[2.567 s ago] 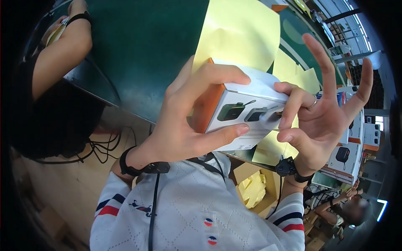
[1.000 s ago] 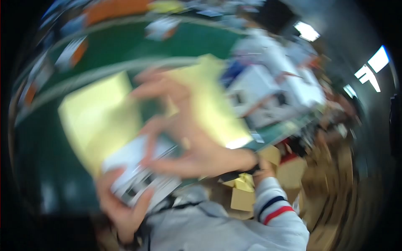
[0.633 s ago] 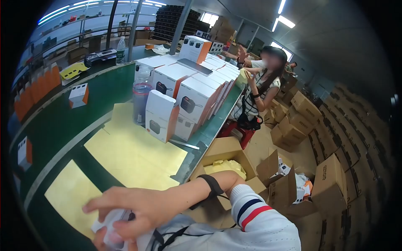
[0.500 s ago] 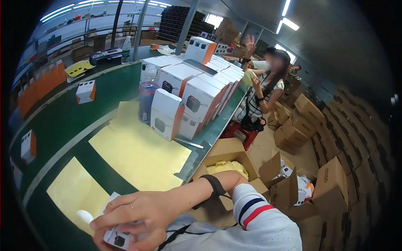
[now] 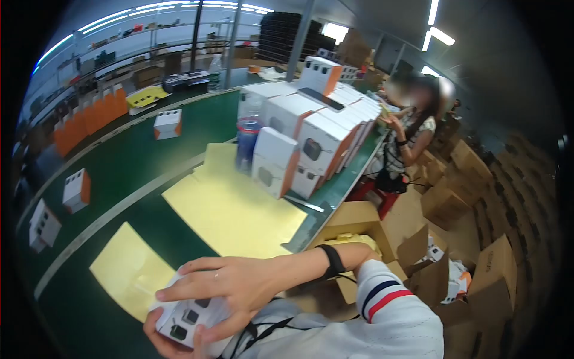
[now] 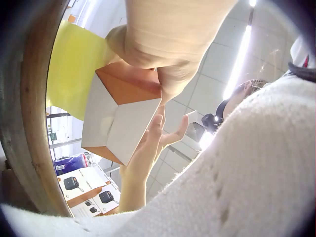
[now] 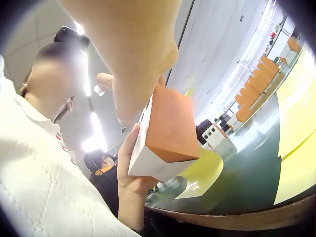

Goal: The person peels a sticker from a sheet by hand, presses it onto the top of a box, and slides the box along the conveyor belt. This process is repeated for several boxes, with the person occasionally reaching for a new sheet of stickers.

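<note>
A white box (image 5: 186, 317) with orange ends and device pictures is at the bottom of the head view, above the green table. My left hand (image 5: 156, 340) grips it from the side and below. My right hand (image 5: 230, 287), a ring on one finger, lays its extended fingers across the box's upper face. In the left wrist view, a small white piece (image 6: 191, 116) sits at one right fingertip, apart from the box. Seen from the right wrist, the box's orange end (image 7: 174, 126) faces the camera, with the left hand (image 7: 132, 185) around its lower part.
Yellow sheets (image 5: 233, 209) lie on the green table (image 5: 128, 194). Stacked white boxes (image 5: 326, 137), a water bottle (image 5: 247, 143) and a dark phone (image 5: 321, 99) stand beyond. Several boxes lie farther left. Open cartons (image 5: 359, 218) sit right of the table, and another person (image 5: 412, 128) beyond.
The head view has swung toward the stacked boxes. My right hand, earlier holding a round clear sticker at the box with fingers spread, now lies over it. The left hand keeps its grip.
</note>
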`<state>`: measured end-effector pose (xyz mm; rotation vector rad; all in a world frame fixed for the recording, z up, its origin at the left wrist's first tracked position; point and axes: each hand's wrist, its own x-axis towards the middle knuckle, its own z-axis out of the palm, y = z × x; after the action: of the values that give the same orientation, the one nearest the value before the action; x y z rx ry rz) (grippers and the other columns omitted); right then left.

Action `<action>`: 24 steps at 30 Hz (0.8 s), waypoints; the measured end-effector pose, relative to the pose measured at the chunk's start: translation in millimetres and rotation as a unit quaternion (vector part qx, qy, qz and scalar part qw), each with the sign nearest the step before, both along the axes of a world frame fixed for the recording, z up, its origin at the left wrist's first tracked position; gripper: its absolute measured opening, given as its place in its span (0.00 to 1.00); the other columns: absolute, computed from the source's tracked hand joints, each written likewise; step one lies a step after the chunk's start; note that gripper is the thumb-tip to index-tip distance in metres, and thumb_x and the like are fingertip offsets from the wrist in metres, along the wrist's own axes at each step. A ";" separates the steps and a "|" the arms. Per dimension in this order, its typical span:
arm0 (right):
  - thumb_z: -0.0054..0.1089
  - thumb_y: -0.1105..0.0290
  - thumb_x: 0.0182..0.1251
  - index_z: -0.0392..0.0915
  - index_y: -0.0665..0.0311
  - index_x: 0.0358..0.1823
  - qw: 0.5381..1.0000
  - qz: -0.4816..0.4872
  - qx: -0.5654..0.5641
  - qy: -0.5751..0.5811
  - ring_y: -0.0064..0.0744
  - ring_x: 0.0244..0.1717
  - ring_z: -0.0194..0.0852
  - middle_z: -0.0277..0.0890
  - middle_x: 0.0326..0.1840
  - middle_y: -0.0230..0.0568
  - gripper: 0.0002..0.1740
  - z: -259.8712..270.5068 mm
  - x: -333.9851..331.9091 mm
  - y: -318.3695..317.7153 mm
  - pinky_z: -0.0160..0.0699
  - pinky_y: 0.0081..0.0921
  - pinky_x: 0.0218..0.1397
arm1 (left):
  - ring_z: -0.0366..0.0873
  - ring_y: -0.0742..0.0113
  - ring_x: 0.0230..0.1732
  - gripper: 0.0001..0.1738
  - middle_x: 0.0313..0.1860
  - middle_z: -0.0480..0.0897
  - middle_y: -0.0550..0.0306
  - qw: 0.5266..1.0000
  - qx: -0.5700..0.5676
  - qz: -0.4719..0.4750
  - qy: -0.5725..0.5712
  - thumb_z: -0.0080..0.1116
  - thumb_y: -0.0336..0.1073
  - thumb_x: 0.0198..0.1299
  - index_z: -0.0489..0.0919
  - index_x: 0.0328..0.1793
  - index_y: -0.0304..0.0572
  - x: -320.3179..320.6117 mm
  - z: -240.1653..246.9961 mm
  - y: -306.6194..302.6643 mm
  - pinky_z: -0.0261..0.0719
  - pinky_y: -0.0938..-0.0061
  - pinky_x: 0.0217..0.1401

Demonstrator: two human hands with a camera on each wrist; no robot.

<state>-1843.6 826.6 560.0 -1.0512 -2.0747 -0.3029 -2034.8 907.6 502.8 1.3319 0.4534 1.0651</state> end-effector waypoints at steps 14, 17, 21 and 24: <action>0.80 0.55 0.39 0.74 0.30 0.69 0.973 0.198 -0.117 -0.006 0.61 0.70 0.63 0.56 0.78 0.52 0.47 30.8 7.5 71.7 0.65 0.53 0.68 | 0.72 0.60 0.68 0.35 0.65 0.75 0.45 0.977 -0.121 0.009 -0.174 0.59 0.41 0.68 0.66 0.75 0.30 -19.1 5.1 40.0 0.69 0.67 0.72; 0.87 0.49 0.35 0.57 0.47 0.74 0.965 0.182 -0.170 0.081 0.65 0.73 0.59 0.49 0.78 0.57 0.62 41.6 20.7 103.0 0.65 0.57 0.71 | 0.71 0.55 0.72 0.31 0.71 0.72 0.40 0.978 -0.098 0.106 -0.152 0.48 0.37 0.72 0.64 0.76 0.23 -32.8 17.7 47.6 0.68 0.64 0.74; 0.85 0.51 0.36 0.34 0.55 0.84 0.969 0.127 -0.163 0.135 0.57 0.83 0.41 0.38 0.83 0.57 0.79 36.9 67.7 180.4 0.60 0.52 0.78 | 0.73 0.54 0.70 0.29 0.70 0.73 0.38 0.961 -0.088 0.200 -0.166 0.46 0.32 0.71 0.65 0.76 0.25 -60.8 26.1 49.6 0.70 0.62 0.74; 0.84 0.53 0.37 0.34 0.51 0.85 0.993 -0.025 -0.096 0.063 0.60 0.82 0.45 0.39 0.82 0.57 0.77 17.8 112.9 244.3 0.62 0.49 0.77 | 0.79 0.53 0.64 0.27 0.66 0.77 0.37 0.956 -0.085 0.202 -0.196 0.44 0.30 0.71 0.66 0.75 0.26 -76.3 27.0 48.3 0.77 0.63 0.69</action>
<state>-1730.7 1070.9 577.8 -1.2073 -1.9951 -0.0591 -2111.2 955.9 529.7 0.8609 0.5151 1.5542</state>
